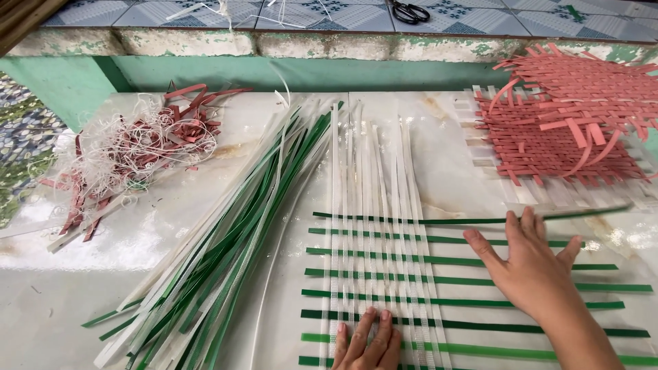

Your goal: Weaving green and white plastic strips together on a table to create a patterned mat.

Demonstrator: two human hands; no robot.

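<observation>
Green-and-white strip weave (384, 274) lies under both flat hands, left (367, 342) and right (528, 264) (fingers spread, pinching nothing).

Scissors (409, 11) — red mat (565, 130) (scrap pile (137, 147))

Green and white strips (384, 274) cross in a grid; pink woven mat (562, 137); teal ledge (308, 72).

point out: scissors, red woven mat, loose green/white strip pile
scissors (409, 11), head view, on the dark handles at the top edge.
red woven mat (558, 140), head view, middle of the weave.
strip pile (233, 226), head view, mid-length of the bundle.
</observation>
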